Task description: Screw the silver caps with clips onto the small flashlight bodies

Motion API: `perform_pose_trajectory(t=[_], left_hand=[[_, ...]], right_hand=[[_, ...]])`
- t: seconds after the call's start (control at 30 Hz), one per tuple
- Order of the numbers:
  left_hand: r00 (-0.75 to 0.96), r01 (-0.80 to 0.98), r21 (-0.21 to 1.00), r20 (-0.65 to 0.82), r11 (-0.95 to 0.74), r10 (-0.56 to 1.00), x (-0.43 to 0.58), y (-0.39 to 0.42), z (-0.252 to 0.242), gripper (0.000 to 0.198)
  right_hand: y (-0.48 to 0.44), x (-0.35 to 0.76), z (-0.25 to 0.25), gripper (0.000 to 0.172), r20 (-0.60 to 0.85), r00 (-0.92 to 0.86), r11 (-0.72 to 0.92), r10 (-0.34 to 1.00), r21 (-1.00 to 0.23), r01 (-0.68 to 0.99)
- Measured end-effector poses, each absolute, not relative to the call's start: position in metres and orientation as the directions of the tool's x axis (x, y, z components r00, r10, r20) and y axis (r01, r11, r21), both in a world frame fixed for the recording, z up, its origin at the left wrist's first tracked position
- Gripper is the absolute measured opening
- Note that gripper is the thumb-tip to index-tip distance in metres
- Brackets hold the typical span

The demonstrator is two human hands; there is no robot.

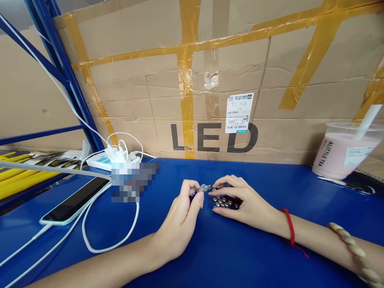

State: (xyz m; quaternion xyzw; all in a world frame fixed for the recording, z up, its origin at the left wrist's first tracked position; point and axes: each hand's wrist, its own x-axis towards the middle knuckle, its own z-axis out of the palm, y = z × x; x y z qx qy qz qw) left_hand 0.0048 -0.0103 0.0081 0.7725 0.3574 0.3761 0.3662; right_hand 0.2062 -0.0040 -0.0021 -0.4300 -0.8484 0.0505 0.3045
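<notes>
While the left hand [180,214] pinches one metal-topped piece [205,188] over the worktop [210,256], the right hand [252,200] curls around shiny round pieces [222,205]; whether it grips any, I cannot tell. A careless nudge could scatter these, a loose pinch drop the other. I count one phone [75,202], one cup [336,160], roughly ten round pieces, some hidden.

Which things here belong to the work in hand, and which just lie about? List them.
Apparently in use: metal-topped piece in the left hand; round metal pieces by the right hand.

Apparently lying about: phone; power strip; white cables; pink drink.
</notes>
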Motion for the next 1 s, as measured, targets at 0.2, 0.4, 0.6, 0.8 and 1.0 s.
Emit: perform_pose_trajectory(t=[0.2, 0.4, 0.6, 0.8, 1.0], left_hand=[[0.465, 0.270, 0.839, 0.316, -0.473, 0.827, 0.005, -0.010, 0.008, 0.022], [0.470, 0.270, 0.833, 0.325, -0.484, 0.821, 0.006, -0.010, 0.008, 0.021], [0.466, 0.273, 0.837, 0.317, -0.475, 0.826, 0.006, -0.011, 0.008, 0.021], [0.467, 0.266, 0.843, 0.312, -0.468, 0.828, 0.006, -0.010, 0.008, 0.022], [0.476, 0.268, 0.840, 0.309, -0.471, 0.823, 0.006, -0.010, 0.007, 0.022]], right_hand=[[0.004, 0.211, -0.007, 0.028, 0.512, -0.030, 0.342, 0.858, -0.527, 0.778], [0.012, 0.218, -0.014, 0.029, 0.449, 0.053, 0.233, 0.892, -0.556, 0.798], [0.021, 0.226, -0.022, 0.031, 0.299, 0.095, 0.138, 0.949, -0.670, 0.730], [0.022, 0.227, -0.024, 0.030, 0.320, 0.062, 0.185, 0.945, -0.683, 0.707], [0.020, 0.224, -0.021, 0.028, 0.331, 0.071, 0.198, 0.941, -0.709, 0.677]])
